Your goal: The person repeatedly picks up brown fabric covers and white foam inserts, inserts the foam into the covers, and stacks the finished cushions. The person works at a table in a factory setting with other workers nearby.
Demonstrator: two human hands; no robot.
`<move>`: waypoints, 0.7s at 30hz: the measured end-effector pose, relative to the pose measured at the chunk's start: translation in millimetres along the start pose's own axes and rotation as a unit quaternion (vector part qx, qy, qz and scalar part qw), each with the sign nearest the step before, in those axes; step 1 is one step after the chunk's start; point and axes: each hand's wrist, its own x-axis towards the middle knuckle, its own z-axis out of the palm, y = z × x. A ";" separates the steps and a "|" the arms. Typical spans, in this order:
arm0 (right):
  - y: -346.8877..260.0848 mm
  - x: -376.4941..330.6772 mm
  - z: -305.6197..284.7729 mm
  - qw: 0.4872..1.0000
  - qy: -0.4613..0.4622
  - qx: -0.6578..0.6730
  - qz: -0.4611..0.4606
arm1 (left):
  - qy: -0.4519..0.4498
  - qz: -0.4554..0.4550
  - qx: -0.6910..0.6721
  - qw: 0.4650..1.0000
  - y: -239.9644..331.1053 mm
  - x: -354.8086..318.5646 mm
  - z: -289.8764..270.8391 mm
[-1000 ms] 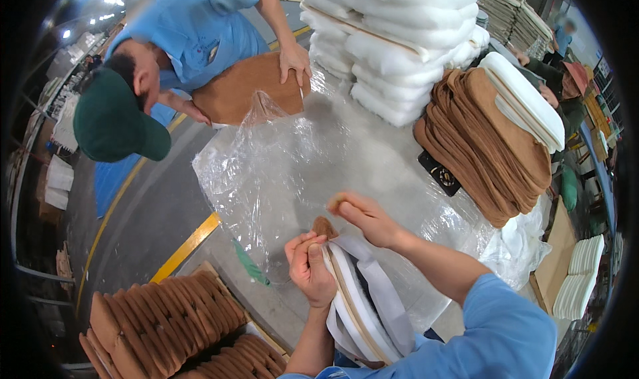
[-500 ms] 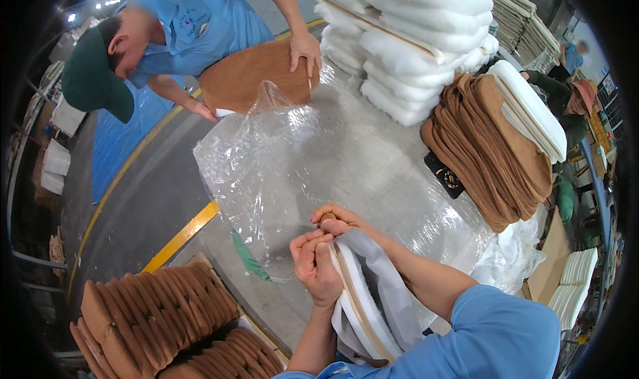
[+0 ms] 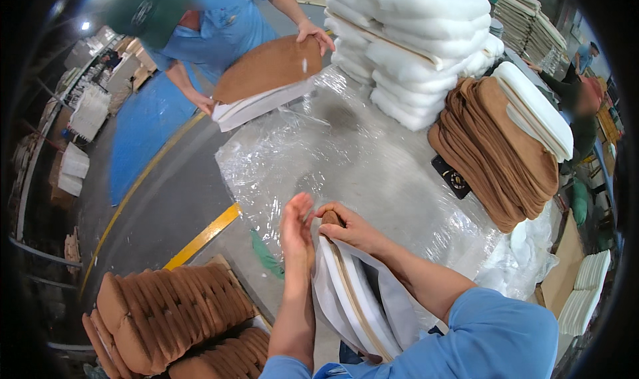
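Observation:
My right hand (image 3: 347, 226) pinches the far brown end of a cushion cover (image 3: 398, 298). Grey-white lining flaps spread from this cover on both sides, around a white padded core with a tan strip running along it. Its near end rests against my body. Just left of the brown end, my left hand (image 3: 297, 231) is raised with its fingers stretched out, holding nothing. Across the table, a co-worker in a blue shirt and green cap holds a brown cushion cover (image 3: 266, 72) with both hands, its white lining edge hanging toward me.
Clear plastic sheeting (image 3: 279, 159) covers the table. Tall white padding (image 3: 426, 52) is stacked at the back, beside a pile of brown covers (image 3: 489, 149) and a black patterned object (image 3: 451, 177). Brown cushions (image 3: 170, 316) fill the lower left. A yellow line (image 3: 203, 236) marks the floor.
My left hand has let go of the brown end and opened, while the right keeps hold. The co-worker has tilted the brown cover up, exposing its white lining. My view has shifted slightly.

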 end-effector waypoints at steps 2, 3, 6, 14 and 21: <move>0.2 -0.7 8.5 0.999 0.024 -0.040 -0.019 | -0.074 -0.049 0.052 0.995 3.2 15.3 9.9; 2.4 -1.3 12.0 0.996 0.043 -0.065 -0.033 | -0.095 -0.089 0.042 0.991 3.4 15.6 13.8; 4.4 3.5 9.0 0.990 0.052 -0.121 -0.056 | -0.153 -0.157 0.030 0.975 4.1 15.8 13.0; -14.0 63.2 -14.2 0.984 0.171 0.044 -0.002 | -0.158 -0.110 -0.014 0.981 -20.9 6.4 22.7; -6.2 66.7 6.1 0.900 0.122 -0.390 -0.154 | -0.095 -0.068 0.136 0.984 -67.1 -2.0 -7.1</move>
